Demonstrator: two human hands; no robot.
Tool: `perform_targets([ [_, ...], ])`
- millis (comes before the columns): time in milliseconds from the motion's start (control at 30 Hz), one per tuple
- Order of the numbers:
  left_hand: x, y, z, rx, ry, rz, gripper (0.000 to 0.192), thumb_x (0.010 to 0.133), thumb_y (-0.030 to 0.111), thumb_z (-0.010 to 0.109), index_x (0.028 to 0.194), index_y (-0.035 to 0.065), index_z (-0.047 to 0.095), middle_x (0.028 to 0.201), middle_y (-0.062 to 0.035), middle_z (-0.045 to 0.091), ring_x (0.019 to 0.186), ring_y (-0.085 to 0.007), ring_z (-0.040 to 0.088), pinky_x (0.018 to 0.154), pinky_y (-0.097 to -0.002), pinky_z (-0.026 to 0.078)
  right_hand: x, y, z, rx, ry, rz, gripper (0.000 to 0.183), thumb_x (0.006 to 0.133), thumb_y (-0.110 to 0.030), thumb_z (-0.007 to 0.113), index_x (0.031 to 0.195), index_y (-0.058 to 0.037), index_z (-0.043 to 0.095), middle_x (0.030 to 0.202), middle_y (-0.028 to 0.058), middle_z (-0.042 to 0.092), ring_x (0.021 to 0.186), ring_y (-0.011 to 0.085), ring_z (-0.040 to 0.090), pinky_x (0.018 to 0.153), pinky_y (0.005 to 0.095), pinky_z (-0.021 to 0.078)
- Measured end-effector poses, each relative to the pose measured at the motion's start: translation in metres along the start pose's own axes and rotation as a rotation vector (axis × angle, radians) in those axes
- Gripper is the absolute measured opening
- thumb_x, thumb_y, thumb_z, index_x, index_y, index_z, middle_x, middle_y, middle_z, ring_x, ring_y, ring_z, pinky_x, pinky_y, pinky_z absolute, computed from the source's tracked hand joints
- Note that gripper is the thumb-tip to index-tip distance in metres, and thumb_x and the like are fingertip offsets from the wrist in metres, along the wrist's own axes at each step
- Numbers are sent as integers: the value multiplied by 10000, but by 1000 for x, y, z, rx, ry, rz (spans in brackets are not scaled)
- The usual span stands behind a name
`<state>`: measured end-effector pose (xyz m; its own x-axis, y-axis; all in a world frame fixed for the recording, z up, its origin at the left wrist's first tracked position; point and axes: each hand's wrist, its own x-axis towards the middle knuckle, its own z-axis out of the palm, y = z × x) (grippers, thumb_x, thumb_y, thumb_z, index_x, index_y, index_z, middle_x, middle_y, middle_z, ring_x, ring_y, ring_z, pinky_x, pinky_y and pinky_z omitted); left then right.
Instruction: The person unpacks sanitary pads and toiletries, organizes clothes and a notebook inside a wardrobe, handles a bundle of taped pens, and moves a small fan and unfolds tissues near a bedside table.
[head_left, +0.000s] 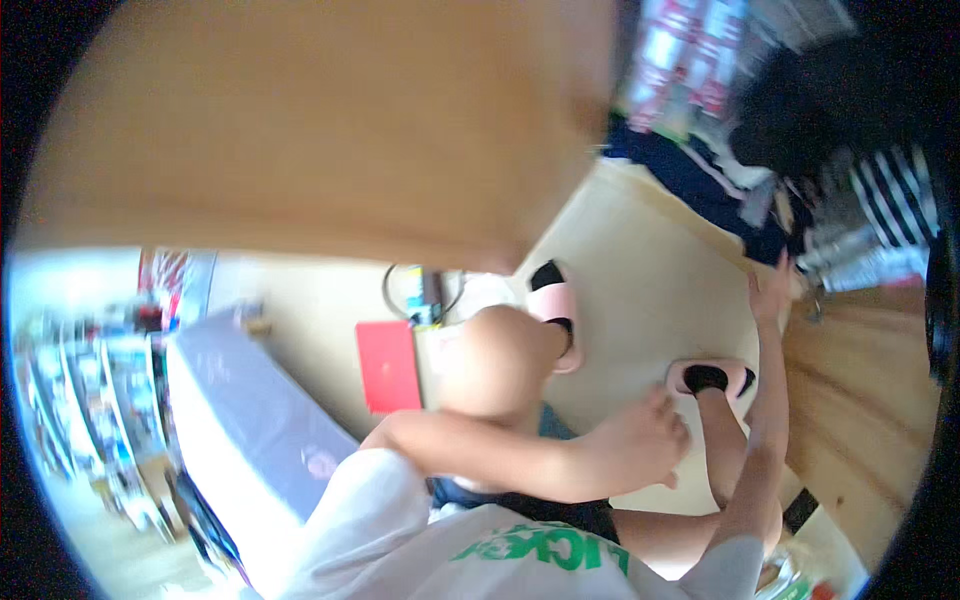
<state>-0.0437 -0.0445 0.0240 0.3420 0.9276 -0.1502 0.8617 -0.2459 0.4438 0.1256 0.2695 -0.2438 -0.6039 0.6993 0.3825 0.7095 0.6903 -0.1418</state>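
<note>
My left hand (641, 444) is in front of my lap, its fingers loosely bent and its thumb apart, with nothing visible in it. My right hand (771, 296) reaches out to the right with fingers spread. It is at the edge of a wooden panel (862, 375), close to a small metal fitting (816, 306); blur hides whether it touches either. Beyond it hang or lie clothes, among them dark blue fabric (675, 172) and a black-and-white striped piece (892, 196).
A large wooden panel (300, 135) fills the upper left, close to me. On the pale floor (630, 247) are my pink slippers (553, 300), a red flat item (388, 367) and a looped cable (388, 289). A long grey-white box (255, 405) and loaded shelves (90, 397) stand left.
</note>
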Motion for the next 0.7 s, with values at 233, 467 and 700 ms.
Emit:
perform_targets([
  [233,-42,34,-16,120,450,103,255,682,188,502,855,13,565,841,-88,572,868,-232,531,818,-374,362,-171,-61,-28,-102,-754,-51,704,714,-182,625,1288,-81,231,1331,219,187,1176,399,271,949,394,300],
  [467,-180,-114,68,-146,1337,-691,166,803,98,474,921,-5,528,924,-145,531,891,-264,492,756,-346,393,-179,-99,-88,-73,-1201,-417,474,775,-316,518,1165,-65,418,1116,136,491,1043,285,454,883,387,350],
  [700,-253,-303,281,-1278,1417,-1641,397,655,49,660,1013,3,495,917,-147,563,779,-260,566,653,-399,458,-136,-141,-137,306,-1061,160,288,792,-217,514,1006,-27,549,970,196,552,959,325,502,818,376,402],
])
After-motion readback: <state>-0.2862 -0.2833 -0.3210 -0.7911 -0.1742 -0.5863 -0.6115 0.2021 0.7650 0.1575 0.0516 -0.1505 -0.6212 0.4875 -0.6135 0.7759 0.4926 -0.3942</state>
